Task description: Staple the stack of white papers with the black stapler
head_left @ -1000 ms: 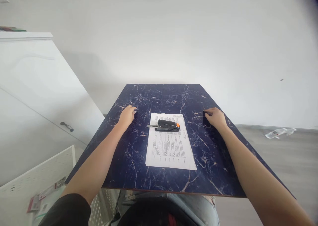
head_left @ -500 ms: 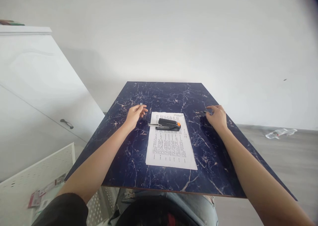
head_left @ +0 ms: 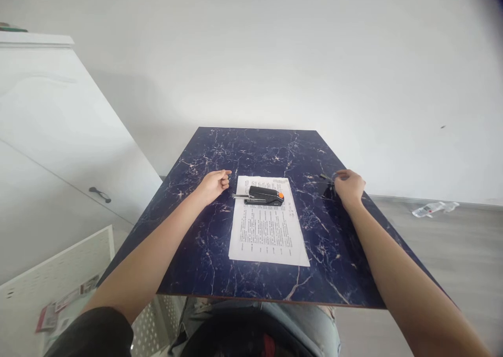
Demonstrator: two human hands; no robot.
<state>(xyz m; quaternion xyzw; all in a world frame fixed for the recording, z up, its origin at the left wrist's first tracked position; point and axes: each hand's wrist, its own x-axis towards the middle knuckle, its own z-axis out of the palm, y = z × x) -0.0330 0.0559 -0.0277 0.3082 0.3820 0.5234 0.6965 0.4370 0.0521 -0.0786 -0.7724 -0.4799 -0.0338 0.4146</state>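
My left hand (head_left: 215, 186) is above the dark blue table left of the papers, fingers curled together; whatever they may hold is hidden. My right hand (head_left: 349, 188) is over the table's right side, thumb and fingers pinched at the end of a small, thin dark piece (head_left: 325, 177) that I cannot identify. Between the hands lie printed sheets of paper (head_left: 267, 236). On their upper part rests a black stapler (head_left: 263, 196) with an orange button, its metal staple tray sticking out to the left. Neither hand touches the stapler.
The marbled table (head_left: 220, 278) has its near edge at my lap. To the left stand a white cabinet (head_left: 51, 126) with a dark handle and a white perforated basket (head_left: 23, 273). Clear plastic packaging (head_left: 434, 209) lies on the floor at the right.
A small silvery piece at my left fingertips is out of sight, and those fingers have curled in. My right hand has shifted slightly right and turned, its fingers closing. The stapler and papers stay put.
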